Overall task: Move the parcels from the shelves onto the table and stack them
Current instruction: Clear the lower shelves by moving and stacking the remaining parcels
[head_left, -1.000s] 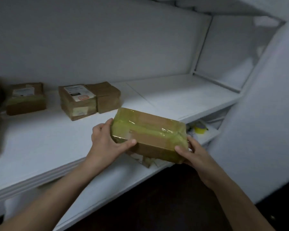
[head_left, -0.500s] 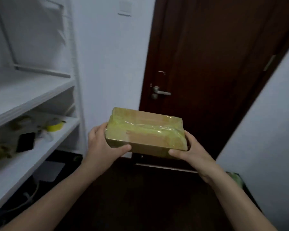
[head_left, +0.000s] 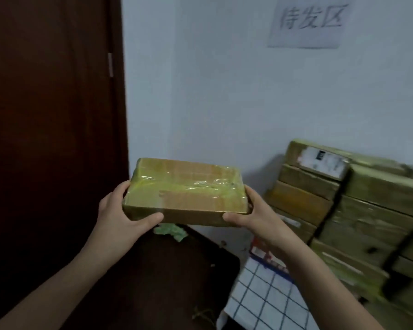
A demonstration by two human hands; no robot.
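I carry a flat cardboard parcel (head_left: 186, 191) wrapped in yellowish tape, held level at chest height in front of a white wall. My left hand (head_left: 119, 215) grips its left end, thumb along the front side. My right hand (head_left: 255, 217) grips its right end the same way. To the right, stacked taped parcels (head_left: 358, 210) stand in several layers on a table covered with a white-and-blue checked cloth (head_left: 262, 294). The held parcel is left of the stacks and apart from them.
A dark brown door (head_left: 48, 129) fills the left side. A paper sign with printed characters (head_left: 308, 22) hangs on the wall above the stacks. A dark object with a crumpled green scrap (head_left: 169, 231) on it lies below the parcel.
The view has swung right from the white shelves, past the door, to the table with stacked parcels. Both hands keep the same hold on the parcel.
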